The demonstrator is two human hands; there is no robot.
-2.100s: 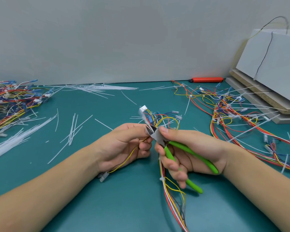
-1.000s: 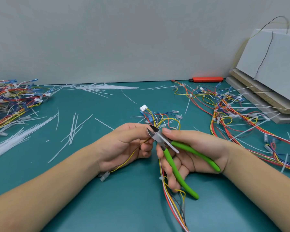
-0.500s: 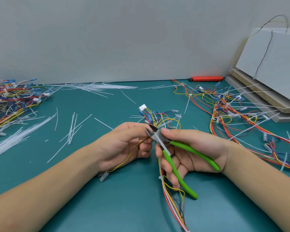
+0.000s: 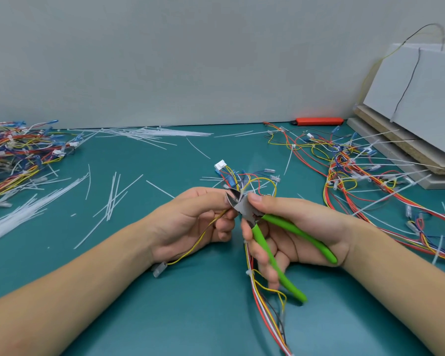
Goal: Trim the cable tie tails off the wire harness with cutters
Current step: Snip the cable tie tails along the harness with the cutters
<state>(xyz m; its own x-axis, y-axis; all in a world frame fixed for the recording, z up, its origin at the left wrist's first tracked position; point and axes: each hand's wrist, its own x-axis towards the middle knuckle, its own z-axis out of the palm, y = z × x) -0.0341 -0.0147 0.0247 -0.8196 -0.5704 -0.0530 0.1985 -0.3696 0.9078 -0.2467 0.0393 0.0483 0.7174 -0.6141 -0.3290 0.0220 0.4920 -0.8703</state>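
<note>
A teal table (image 4: pixel 165 304) bears wire heaps (image 4: pixel 21 160), cut tie tails (image 4: pixel 111 199) (white) and boards (image 4: pixel 396 150).

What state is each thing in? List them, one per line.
Left hand: grips the harness.
Right hand: grips the cutters.
Cutters: handles spread, blades at the harness by the left hand's fingers.
Harness: held up at the middle, ends lying on the mat.
Knife: lying by the wall; blade not visible.
Cut tails: loose, scattered on the mat.
Right pile: tails still untrimmed.

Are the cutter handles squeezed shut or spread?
Spread: the cutters' green handles diverge widely from the pivot in the right hand.
</note>
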